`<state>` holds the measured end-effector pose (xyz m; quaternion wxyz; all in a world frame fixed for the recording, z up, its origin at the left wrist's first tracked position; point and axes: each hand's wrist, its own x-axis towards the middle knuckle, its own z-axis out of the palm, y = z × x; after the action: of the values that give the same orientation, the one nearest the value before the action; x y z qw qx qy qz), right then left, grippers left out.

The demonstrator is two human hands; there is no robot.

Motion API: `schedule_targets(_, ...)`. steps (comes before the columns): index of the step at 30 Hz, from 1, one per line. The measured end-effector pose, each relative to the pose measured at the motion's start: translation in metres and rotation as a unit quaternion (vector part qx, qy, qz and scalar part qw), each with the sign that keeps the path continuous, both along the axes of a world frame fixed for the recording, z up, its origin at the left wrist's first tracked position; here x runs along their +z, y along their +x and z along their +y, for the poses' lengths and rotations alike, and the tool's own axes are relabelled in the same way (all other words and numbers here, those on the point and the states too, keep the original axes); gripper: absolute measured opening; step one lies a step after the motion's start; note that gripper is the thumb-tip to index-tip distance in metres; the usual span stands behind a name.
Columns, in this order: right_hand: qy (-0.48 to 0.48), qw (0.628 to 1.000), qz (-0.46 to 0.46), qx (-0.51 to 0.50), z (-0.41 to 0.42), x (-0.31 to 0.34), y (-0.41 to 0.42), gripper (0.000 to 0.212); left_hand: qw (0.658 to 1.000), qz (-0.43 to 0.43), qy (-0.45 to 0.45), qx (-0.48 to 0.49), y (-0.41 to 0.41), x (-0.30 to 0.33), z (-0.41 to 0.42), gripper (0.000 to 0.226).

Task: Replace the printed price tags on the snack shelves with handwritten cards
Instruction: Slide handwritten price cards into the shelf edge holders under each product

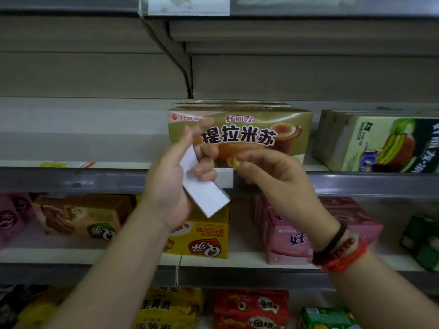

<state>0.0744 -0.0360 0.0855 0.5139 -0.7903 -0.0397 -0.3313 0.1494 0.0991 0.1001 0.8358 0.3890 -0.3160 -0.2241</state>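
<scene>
My left hand (171, 179) holds a small stack of white cards (204, 191) in front of the shelf rail, its lower fingers curled round the stack and two fingers raised. My right hand (268, 172) is beside it with fingers curled, pinching something small and yellowish (235, 161) at the fingertips; what it is cannot be made out. A white tag (224, 177) sits in the grey price rail (356, 184) between the hands, below a gold tiramisu box (249, 129).
A green snack box (380, 143) stands to the right on the same shelf. A flat yellow-and-red label (66, 164) lies on the shelf at left. Brown, yellow, pink and red boxes fill the lower shelves. Another tag (187, 4) hangs on the top rail.
</scene>
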Motion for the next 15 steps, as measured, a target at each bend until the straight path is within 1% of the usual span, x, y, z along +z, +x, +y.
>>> schedule_targets(1,0.025,0.999,0.033,0.026,0.004,-0.001,-0.010,0.009,0.999,0.024,-0.028,-0.026,-0.005,-0.005,-0.005,0.035)
schedule_targets(2,0.040,0.996,0.070,0.046,0.007,-0.003,-0.020,0.011,0.997,0.041,-0.051,-0.046,-0.012,-0.009,-0.011,0.036)
schedule_targets(4,0.053,0.990,0.118,0.061,0.009,-0.007,-0.035,0.030,0.993,0.067,-0.074,-0.057,-0.024,-0.016,-0.023,0.037)
schedule_targets(5,0.062,0.989,0.124,0.058,0.009,-0.009,-0.039,0.033,0.993,0.074,-0.075,-0.049,-0.029,-0.019,-0.028,0.038)
schedule_targets(6,0.075,0.988,0.127,0.051,0.008,-0.010,-0.042,0.029,0.994,0.073,-0.071,-0.038,-0.034,-0.022,-0.032,0.039)
schedule_targets(9,0.087,0.986,0.142,0.017,0.000,-0.016,-0.047,0.012,0.998,0.049,-0.046,-0.015,-0.044,-0.030,-0.043,0.041)
schedule_targets(13,0.114,0.983,0.140,-0.016,-0.010,-0.020,-0.054,0.012,0.999,0.021,-0.029,-0.038,-0.045,-0.039,-0.046,0.042)
schedule_targets(15,0.119,0.983,0.135,-0.022,-0.014,-0.022,-0.055,0.014,0.997,-0.002,-0.025,-0.068,-0.045,-0.045,-0.046,0.028)
